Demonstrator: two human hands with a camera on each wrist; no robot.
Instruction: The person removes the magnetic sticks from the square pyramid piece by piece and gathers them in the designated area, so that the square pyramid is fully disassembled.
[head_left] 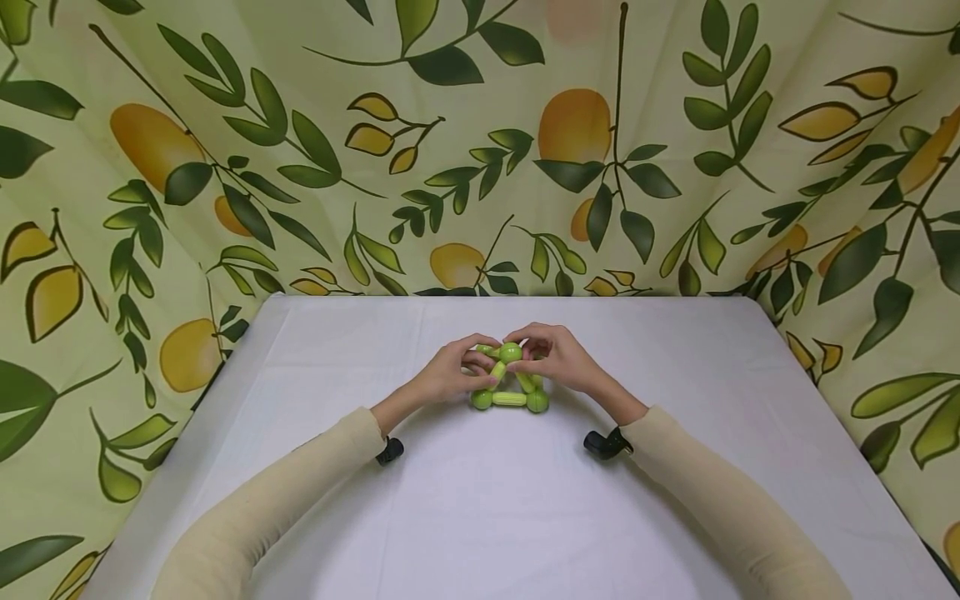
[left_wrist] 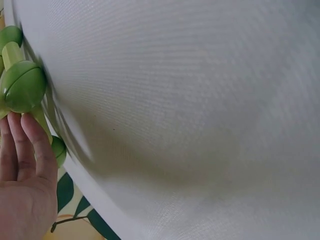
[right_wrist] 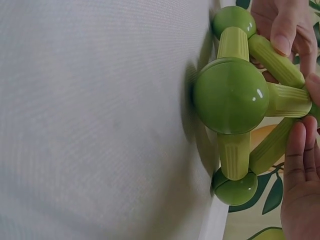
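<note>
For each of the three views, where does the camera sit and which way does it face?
Head: above, looking forward and down at the white table; both sleeved arms, left hand and right hand on the green toy.
Left wrist: low over the table, fingers beside the toy.
Right wrist: close on the toy.
All share the toy.

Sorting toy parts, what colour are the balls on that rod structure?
Darker green balls on paler yellow-green rods; the right wrist view shows it best.

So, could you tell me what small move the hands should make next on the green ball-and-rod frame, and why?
Probably press the top ball down onto its rods: both the left hand and right hand pinch at that apex, while the base balls already sit on the table.
</note>
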